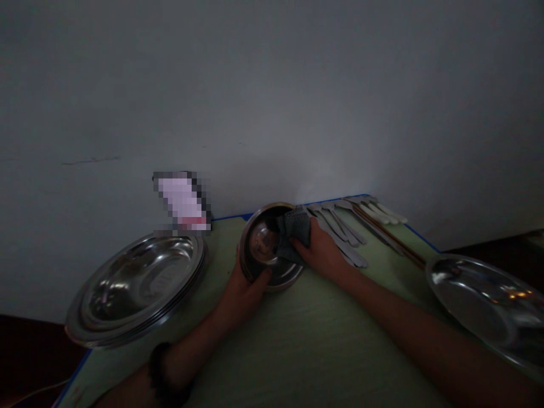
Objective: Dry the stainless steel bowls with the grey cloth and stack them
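Observation:
A small steel bowl (260, 245) stands tilted toward me on the pale green table (306, 340). My left hand (242, 292) grips its near rim, thumb over the edge. A dark grey cloth (293, 232) is pressed into the bowl's right side by my right hand (325, 252), whose fingers are closed around it.
Stacked steel plates (136, 289) lie at the left; another steel plate (488, 309) sits at the right edge. Several spoons and chopsticks (357, 226) lie in a row behind my right hand. A blurred-out object (182, 203) stands against the white wall.

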{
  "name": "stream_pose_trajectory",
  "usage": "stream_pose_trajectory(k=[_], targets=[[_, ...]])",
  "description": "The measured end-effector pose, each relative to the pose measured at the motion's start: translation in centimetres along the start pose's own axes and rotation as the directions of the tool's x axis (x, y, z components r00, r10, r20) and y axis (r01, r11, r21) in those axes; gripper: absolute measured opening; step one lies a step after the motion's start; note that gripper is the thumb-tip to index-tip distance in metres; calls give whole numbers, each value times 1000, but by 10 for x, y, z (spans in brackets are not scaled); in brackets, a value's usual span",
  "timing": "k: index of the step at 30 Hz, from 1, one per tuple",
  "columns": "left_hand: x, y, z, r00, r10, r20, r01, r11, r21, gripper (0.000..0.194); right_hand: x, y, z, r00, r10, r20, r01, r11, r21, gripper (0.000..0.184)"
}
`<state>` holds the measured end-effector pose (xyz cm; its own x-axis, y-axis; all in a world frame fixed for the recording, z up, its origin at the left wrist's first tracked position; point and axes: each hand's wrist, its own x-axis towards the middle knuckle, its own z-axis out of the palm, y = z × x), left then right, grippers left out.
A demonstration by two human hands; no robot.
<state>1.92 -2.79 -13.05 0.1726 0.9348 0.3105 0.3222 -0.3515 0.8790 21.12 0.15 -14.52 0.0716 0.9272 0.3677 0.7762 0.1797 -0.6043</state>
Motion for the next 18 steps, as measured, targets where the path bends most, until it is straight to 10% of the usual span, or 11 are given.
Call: stream_pose_trajectory(k=[18], targets=[[-3, 0, 2, 996, 82, -46, -79, 995, 67, 72, 0, 3, 3, 999, -8, -31, 10, 999, 51, 33]])
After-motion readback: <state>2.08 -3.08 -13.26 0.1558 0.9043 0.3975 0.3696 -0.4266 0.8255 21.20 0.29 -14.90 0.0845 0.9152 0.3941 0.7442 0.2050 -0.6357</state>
